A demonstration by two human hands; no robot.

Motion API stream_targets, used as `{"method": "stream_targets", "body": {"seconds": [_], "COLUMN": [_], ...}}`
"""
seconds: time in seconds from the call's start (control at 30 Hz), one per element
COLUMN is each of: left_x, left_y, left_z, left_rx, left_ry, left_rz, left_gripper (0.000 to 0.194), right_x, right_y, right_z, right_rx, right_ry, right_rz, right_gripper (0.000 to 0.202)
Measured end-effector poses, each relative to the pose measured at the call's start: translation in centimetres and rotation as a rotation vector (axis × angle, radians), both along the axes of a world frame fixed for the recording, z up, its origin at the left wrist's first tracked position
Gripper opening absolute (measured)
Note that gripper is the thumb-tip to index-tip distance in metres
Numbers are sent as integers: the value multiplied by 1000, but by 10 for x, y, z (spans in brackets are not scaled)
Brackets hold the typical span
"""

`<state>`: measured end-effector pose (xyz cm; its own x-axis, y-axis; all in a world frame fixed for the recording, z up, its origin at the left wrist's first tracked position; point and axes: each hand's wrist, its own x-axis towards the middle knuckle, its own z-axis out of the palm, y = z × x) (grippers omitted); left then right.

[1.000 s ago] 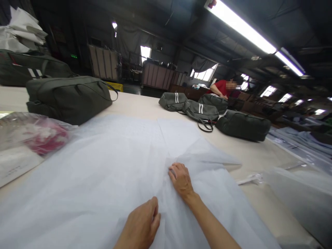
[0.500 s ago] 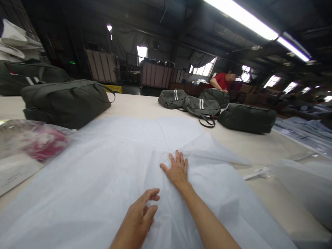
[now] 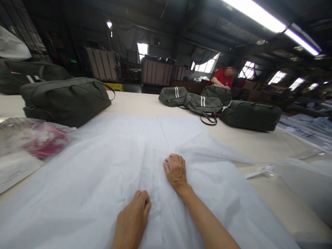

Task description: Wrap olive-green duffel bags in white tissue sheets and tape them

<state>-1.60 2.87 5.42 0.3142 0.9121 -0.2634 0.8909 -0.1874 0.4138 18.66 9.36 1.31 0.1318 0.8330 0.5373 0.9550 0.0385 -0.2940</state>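
A thin, translucent whitish sheet (image 3: 103, 166) with soft creases lies spread before me. My left hand (image 3: 133, 216) is closed at its lower middle, fingertips pressed together on a gathered fold. Further forward and to the right, my right hand (image 3: 176, 173) rests on the same sheet with its fingers curled in and drawn together. The sheet shows through a small gap by the thumb; the fingertips are partly hidden, and they seem to pinch the material. Creases run between the two hands.
Dark green bags stand at left (image 3: 67, 100) and right (image 3: 251, 116), with white-striped bags (image 3: 203, 103) between. A clear bag with pink contents (image 3: 46, 141) lies left. Translucent plastic (image 3: 308, 183) lies right on the pale table (image 3: 140, 100). A person in red (image 3: 220, 77) works beyond.
My left hand has moved slightly left and closed on the sheet. My right hand's spread fingers have curled in, and the sheet has bunched between the hands.
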Motion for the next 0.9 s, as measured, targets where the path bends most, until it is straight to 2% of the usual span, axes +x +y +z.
{"method": "stream_targets", "body": {"seconds": [0.07,0.13,0.27,0.33,0.47,0.63,0.77,0.9], "left_x": [-3,-5,0,7,20,23,20,16], "left_y": [0,-2,-6,-9,-13,-15,-11,-7], "left_z": [2,4,2,-3,-18,-20,-22,-37], "left_rx": [79,235,627,693,537,324,325,419], "left_ry": [-10,-23,-96,-125,-98,-41,-53,-35], "left_rz": [-2,-54,-236,-327,-427,-360,-282,-307], "left_gripper": [22,24,20,19,20,33,44,46], "right_x": [-1,-1,-2,-2,0,3,5,4], "right_y": [0,0,2,3,4,4,4,3], "right_z": [2,4,4,2,0,-1,-3,-2], "right_rx": [-58,-101,-137,-146,-167,-185,-186,-188], "right_ry": [14,17,9,8,4,15,32,30], "right_rz": [-11,-17,-32,-40,-51,-41,-27,-28], "right_gripper": [10,17,31,32,31,32,33,34]}}
